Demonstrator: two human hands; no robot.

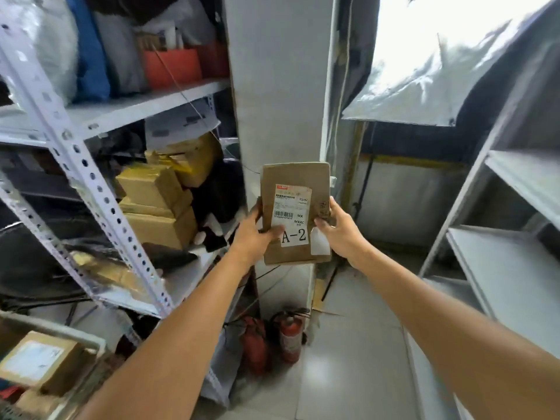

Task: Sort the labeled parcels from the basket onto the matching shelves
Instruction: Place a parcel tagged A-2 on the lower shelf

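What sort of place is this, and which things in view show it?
Probably a parcel storeroom: slotted metal shelving stacked with cardboard boxes, and a labelled parcel marked A-2 gripped by the left hand and right hand.

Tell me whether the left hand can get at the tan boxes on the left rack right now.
Likely yes, once freed. The left hand grips the parcel together with the right hand. The boxes sit close to its left, and the rack looks open at the front there.

brown kraft parcel [295,213] with a white A-2 label [292,219], two red fire extinguishers [290,334], yellow-taped tan boxes [160,204]
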